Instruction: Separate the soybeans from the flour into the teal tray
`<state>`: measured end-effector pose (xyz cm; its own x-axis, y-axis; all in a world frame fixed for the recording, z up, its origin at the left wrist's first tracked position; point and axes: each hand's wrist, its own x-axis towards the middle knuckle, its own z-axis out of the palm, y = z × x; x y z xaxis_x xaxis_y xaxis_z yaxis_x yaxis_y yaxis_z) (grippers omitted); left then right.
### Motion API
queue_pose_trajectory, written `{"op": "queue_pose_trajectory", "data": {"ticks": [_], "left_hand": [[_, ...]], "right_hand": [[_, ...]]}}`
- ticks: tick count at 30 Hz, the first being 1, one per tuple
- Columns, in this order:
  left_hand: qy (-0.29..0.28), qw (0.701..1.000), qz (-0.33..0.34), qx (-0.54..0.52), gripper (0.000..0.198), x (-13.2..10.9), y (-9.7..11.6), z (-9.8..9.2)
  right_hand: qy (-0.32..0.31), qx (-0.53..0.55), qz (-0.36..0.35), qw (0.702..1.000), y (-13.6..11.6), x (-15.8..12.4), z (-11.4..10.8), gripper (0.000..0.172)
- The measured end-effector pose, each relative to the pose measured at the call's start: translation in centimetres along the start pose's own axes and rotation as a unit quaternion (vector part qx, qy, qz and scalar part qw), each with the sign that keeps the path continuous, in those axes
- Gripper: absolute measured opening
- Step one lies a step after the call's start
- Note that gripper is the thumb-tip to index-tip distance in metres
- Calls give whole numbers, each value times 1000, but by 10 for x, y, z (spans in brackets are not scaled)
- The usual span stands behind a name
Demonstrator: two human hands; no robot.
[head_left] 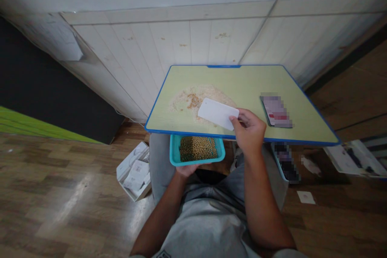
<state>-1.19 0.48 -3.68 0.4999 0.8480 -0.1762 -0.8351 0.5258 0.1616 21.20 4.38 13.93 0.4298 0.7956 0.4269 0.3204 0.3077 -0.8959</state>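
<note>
My right hand [249, 129] pinches one end of a flat white plastic scraper [218, 113] between thumb and fingers. The scraper is over the pale grains [208, 90] spread on the table, with a small orange-brown patch [193, 101] among them at its left. Below the table's front edge, my left hand [187, 169] supports a turquoise plastic tub [173, 153] from underneath; its fingers are mostly hidden by the tub. Inside lie many round tan beans [199, 148], which look like soybeans.
The yellow-green folding table [256, 78] has a blue rim and stands against a white panelled wall [169, 44]. A phone [275, 111] lies on its right side. An open white box [133, 173] sits on the floor at left. A blurred-out phone-like object [286, 163] is at lower right.
</note>
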Motion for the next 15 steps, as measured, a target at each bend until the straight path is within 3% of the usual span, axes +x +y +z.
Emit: {"op": "queue_pose_trajectory", "data": {"ticks": [4,15], "left_hand": [[9,1000,5,-27,59,-2,1,2],[9,999,6,-30,60,-2,0,1]], "right_hand": [[28,0,8,1000,0,1,-1,18],[-5,2,17,1000,3,0,-8,16]]}}
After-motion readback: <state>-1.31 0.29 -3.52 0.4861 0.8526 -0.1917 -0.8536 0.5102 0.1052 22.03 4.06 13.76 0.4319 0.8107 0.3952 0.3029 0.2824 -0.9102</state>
